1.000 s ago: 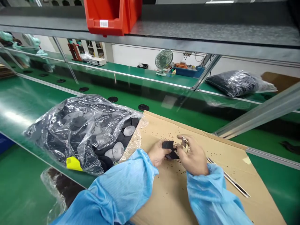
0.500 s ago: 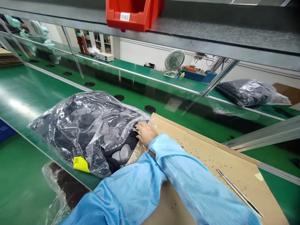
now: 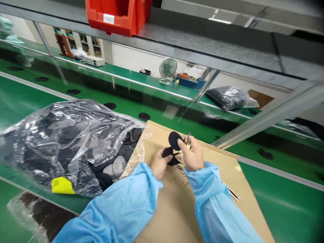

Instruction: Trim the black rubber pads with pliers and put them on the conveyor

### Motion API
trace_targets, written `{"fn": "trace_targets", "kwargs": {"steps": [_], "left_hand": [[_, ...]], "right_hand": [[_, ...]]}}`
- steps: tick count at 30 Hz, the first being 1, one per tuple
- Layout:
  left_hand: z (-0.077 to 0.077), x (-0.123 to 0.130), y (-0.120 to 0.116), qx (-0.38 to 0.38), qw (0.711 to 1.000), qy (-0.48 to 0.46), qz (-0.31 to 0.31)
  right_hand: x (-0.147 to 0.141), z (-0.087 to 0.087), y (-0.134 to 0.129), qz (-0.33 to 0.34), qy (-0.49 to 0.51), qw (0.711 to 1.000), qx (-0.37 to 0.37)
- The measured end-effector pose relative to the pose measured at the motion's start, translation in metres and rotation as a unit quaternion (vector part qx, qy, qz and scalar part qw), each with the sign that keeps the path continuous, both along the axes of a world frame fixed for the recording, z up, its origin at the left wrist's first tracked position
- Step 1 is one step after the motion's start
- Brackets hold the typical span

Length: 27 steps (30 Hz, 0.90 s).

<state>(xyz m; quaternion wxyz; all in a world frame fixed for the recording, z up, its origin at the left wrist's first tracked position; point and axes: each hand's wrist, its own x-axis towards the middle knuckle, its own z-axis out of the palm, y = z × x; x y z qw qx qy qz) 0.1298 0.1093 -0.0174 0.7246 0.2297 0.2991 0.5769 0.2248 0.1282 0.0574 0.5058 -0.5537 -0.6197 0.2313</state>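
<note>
I have the left hand (image 3: 159,164) closed, thumb over fingers, on a black piece (image 3: 167,152) above the cardboard (image 3: 172,216). The right hand (image 3: 193,156) pinches a black disc (image 3: 174,139) just beyond it and also holds a small metal tool (image 3: 188,140); I can't tell whether disc and piece touch. Dark specks (image 3: 184,174) litter the cardboard below. At left, a clear bag (image 3: 73,135) of grey and black discs lies on the green counter (image 3: 291,209).

view: head | looks: forward, down | near: cardboard (image 3: 164,209) | far: fan (image 3: 168,67)
</note>
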Motion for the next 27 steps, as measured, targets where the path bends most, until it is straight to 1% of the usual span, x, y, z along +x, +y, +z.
{"fn": "trace_targets", "kwargs": {"steps": [2, 4, 7, 10, 13, 16, 20, 27], "left_hand": [[0.003, 0.001, -0.001, -0.014, 0.999, -0.028, -0.012], [0.005, 0.001, -0.002, -0.021, 0.999, -0.035, -0.016], [0.006, 0.000, -0.006, -0.007, 0.999, -0.020, -0.036], [0.005, 0.000, -0.010, 0.026, 0.998, 0.000, -0.064], [0.001, 0.001, -0.011, 0.059, 0.996, 0.024, -0.069], [-0.003, 0.002, -0.010, 0.076, 0.994, 0.061, -0.053], [-0.003, 0.003, -0.010, 0.074, 0.992, 0.099, -0.032], [0.001, 0.004, -0.013, 0.051, 0.990, 0.132, -0.003]], "right_hand": [[0.025, -0.012, -0.015, -0.033, 0.066, 0.997, -0.013], [0.040, -0.028, -0.029, -0.040, 0.096, 0.994, -0.025], [0.047, -0.051, -0.043, -0.029, 0.104, 0.994, -0.034], [0.042, -0.064, -0.051, -0.032, 0.079, 0.996, -0.015], [0.038, -0.066, -0.054, -0.051, 0.037, 0.998, -0.003], [0.036, -0.063, -0.057, -0.064, 0.004, 0.998, -0.003], [0.036, -0.060, -0.061, -0.077, 0.004, 0.997, 0.000], [0.035, -0.060, -0.062, -0.092, -0.002, 0.996, 0.003]]}}
